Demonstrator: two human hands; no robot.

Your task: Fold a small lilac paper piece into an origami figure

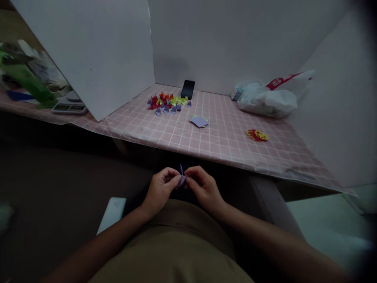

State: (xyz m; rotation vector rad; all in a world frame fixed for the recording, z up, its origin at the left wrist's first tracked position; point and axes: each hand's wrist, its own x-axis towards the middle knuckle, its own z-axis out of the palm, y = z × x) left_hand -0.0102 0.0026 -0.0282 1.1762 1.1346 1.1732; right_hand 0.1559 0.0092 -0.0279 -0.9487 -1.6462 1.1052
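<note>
The person's 2 hands meet low in the picture, over the lap and below the near edge of the tabletop (pixel 224 145), which is covered by a pink checked cloth. The left hand (pixel 160 189) and the right hand (pixel 204 189) each have their fingers curled inward, and both pinch 1 small purple paper piece (pixel 182 179) between fingertips and thumbs. The piece sits right between the 2 hands, folded, with a thin point sticking upward; its exact folds are too small to make out. Just beside the left forearm lies a flat white object (pixel 112 214). Up on the tabletop, well apart from the hands, a pile of folded paper shapes (pixel 167 101) in red, orange, yellow and purple sits near the back, with a dark phone (pixel 188 89) just behind it. Nearer the front is a small stack of paper squares (pixel 199 121), purple on top. To the right lies a red and yellow scrap (pixel 257 135), and behind that a white plastic bag (pixel 266 100) rests against the back wall. A white board (pixel 94 55) stands at the left end of the tabletop, and beyond it a scale (pixel 69 108) sits among blurred clutter.
</note>
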